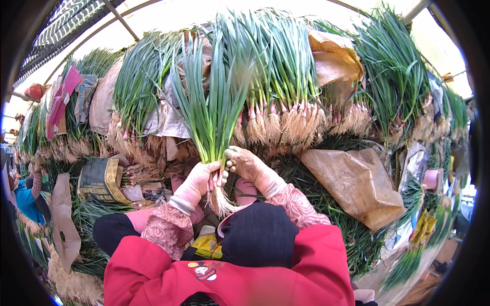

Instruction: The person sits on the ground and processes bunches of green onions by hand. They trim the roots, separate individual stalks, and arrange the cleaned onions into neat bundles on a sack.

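My left hand [197, 178], in a pale soiled glove, is closed around the lower stems of a bunch of green garlic plants [211, 126]. The long leaves fan upward, and the pinkish bulbs and pale roots [219, 201] hang below the fist. My right hand [243, 162], also gloved, touches the stems on the right side of the same bunch with curled fingers. Behind the bunch, a thick row of similar plants [283, 76] lies with its roots towards me.
More garlic plants [394, 72] are heaped left and right. A brown sheet [356, 183] lies at the right, a dark printed sack [101, 179] at the left. Loose green leaves [344, 225] cover the ground. Another person in blue [28, 202] is at the far left.
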Motion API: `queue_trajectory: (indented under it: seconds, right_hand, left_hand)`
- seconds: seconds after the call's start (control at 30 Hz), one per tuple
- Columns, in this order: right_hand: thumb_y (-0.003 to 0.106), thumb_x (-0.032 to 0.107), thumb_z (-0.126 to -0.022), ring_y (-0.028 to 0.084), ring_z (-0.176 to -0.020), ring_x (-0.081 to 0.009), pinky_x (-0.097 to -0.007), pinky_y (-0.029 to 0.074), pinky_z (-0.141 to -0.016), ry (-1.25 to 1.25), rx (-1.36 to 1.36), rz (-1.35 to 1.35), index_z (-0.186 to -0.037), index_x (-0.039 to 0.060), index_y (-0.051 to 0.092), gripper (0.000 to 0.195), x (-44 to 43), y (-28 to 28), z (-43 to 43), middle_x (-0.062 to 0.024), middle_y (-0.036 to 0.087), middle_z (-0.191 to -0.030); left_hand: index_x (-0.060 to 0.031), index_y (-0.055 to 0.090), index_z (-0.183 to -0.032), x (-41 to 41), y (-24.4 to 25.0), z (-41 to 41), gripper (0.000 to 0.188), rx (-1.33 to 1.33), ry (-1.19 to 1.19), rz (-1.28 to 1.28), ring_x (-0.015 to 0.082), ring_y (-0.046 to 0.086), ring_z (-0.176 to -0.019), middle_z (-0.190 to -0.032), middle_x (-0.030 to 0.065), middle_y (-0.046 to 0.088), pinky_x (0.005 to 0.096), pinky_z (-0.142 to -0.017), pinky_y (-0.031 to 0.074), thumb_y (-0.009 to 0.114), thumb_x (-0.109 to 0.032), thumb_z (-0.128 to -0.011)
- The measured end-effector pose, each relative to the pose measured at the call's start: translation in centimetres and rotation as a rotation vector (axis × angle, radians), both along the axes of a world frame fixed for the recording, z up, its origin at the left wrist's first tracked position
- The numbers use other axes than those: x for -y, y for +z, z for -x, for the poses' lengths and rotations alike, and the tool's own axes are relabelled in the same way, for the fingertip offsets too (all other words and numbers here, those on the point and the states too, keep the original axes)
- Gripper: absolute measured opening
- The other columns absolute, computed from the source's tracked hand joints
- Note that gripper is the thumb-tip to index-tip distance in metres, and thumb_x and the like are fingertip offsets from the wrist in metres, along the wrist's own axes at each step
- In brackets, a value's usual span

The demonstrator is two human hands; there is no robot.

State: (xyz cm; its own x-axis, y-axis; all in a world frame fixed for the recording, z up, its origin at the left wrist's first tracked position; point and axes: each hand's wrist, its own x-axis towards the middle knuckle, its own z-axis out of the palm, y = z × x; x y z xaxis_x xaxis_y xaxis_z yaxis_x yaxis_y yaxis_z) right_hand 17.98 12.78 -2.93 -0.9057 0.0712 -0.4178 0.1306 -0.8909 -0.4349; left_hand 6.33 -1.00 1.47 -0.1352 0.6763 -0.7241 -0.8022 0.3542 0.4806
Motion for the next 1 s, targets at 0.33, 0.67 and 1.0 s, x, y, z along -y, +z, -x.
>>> queue_trajectory:
  seconds: [0.33,0.67,1.0]
  right_hand:
    - [0.06,0.014,-0.092,0.06,-0.067,-0.0119,-0.0252,0.051,-0.061,-0.542,0.273,-0.343,-0.095,0.0031,0.055,0.012,-1.4,3.4,-0.6,-0.0063,0.061,-0.085]
    - [0.06,0.033,-0.086,0.062,-0.059,-0.0314,-0.0397,0.05,-0.053,0.073,0.246,-2.095,-0.071,0.0098,0.055,0.027,-0.6,2.7,1.7,-0.0118,0.06,-0.062]
    - [0.065,0.044,-0.078,0.067,-0.077,-0.032,-0.0399,0.055,-0.073,0.847,0.277,-2.101,-0.105,0.0057,0.067,0.047,-4.8,5.4,-6.3,-0.0185,0.067,-0.08]
  left_hand:
    - [0.0027,0.061,-0.09,-0.2,-0.4,-1.2,0.026,-0.175,0.108,-0.023,0.0168,0.052,-0.042,-0.061,0.0095,0.059,0.0296,-0.044,0.047,0.059,-0.023,-0.092]
    - [-0.0024,0.06,-0.089,-0.6,0.7,-3.2,0.017,-0.226,0.1,-0.063,0.0141,0.054,-0.048,-0.066,0.0066,0.06,0.026,-0.046,0.046,0.064,-0.019,-0.089]
    - [0.0,0.05,-0.105,1.5,12.0,4.5,0.022,0.189,0.394,-0.997,0.0082,0.049,-0.059,-0.082,0.0044,0.049,0.0229,-0.052,0.045,0.057,-0.016,-0.093]
